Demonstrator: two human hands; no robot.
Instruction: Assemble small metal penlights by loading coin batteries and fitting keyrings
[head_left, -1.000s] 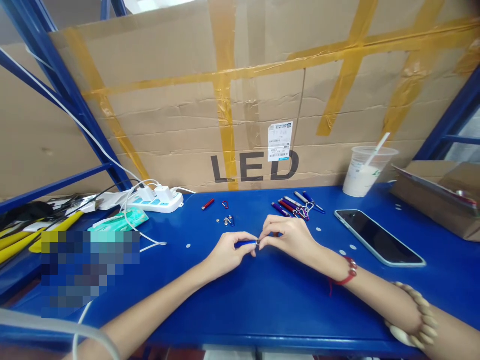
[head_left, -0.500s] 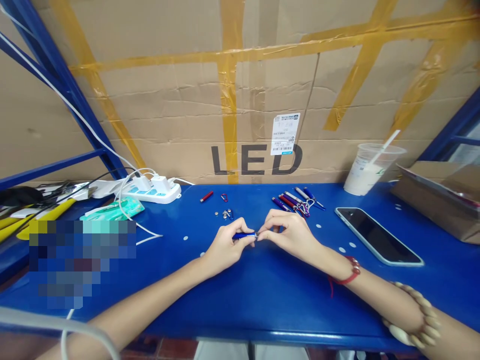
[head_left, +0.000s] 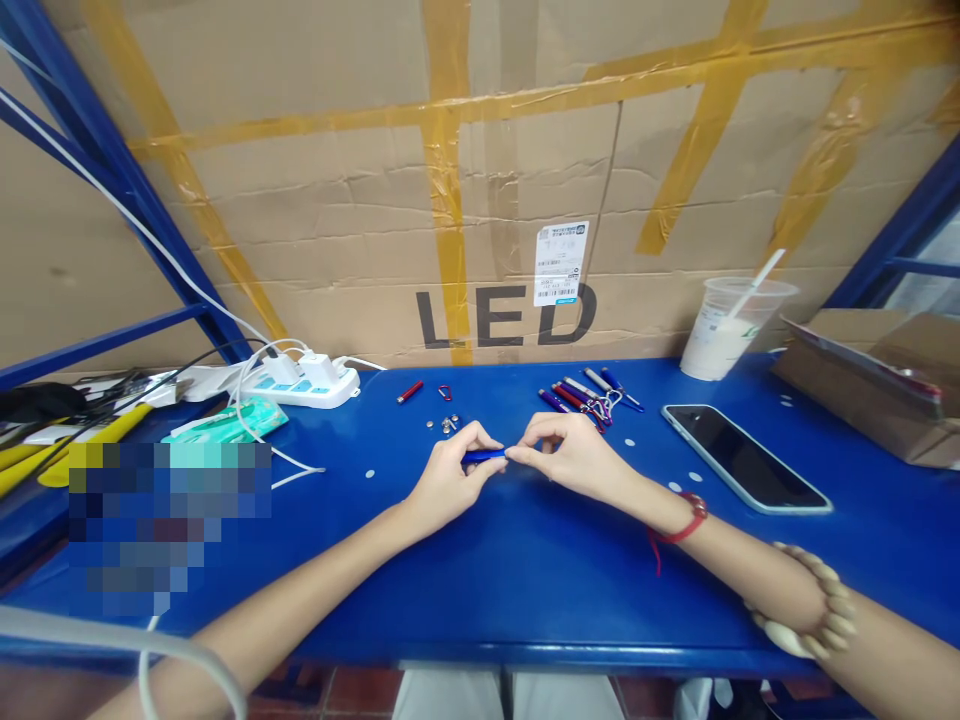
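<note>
My left hand (head_left: 448, 476) is closed round a small blue tube-shaped keychain light (head_left: 484, 456), held level just above the blue table (head_left: 525, 570). My right hand (head_left: 564, 453) pinches the tube's right end with thumb and fingertips. Just behind my hands lie a few small silver parts (head_left: 448, 424), a red tube (head_left: 409, 391) and a red clip (head_left: 445, 391). A bunch of several more coloured tubes with clips (head_left: 589, 394) lies behind my right hand.
A phone (head_left: 744, 458) lies face up at the right, a plastic cup with a straw (head_left: 725, 327) behind it, a cardboard box (head_left: 870, 395) at far right. A white power strip (head_left: 300, 380) and cables sit at the left. A large "LED" carton (head_left: 495, 200) stands behind.
Both hands with the blue tube have shifted slightly up and away in the view as the head moved. The grip on the tube looks the same.
</note>
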